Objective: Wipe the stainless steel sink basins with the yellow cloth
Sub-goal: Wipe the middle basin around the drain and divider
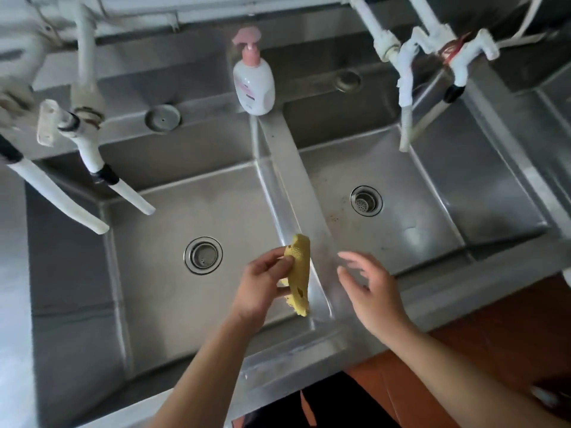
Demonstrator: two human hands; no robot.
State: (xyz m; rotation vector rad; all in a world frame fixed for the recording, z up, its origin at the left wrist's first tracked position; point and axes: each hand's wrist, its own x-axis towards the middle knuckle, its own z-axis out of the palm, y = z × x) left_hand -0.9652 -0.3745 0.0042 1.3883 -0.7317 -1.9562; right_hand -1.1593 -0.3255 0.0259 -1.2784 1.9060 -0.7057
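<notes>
Two stainless steel basins lie side by side: the left basin [160,242] with a round drain [203,255], and the right basin [411,217] with a strainer drain [366,200]. A steel divider [296,193] runs between them. My left hand [262,285] is shut on a crumpled yellow cloth [299,273], held above the near end of the divider. My right hand [367,288] hovers to the right of the cloth, fingers spread, holding nothing. Brown specks dot the right basin's floor near the divider.
A white pump bottle with a pink top [254,78] stands at the divider's far end. White taps with hoses hang over the left basin [89,143] and the right basin [432,57]. A brown tiled floor [494,350] shows below the sink's front edge.
</notes>
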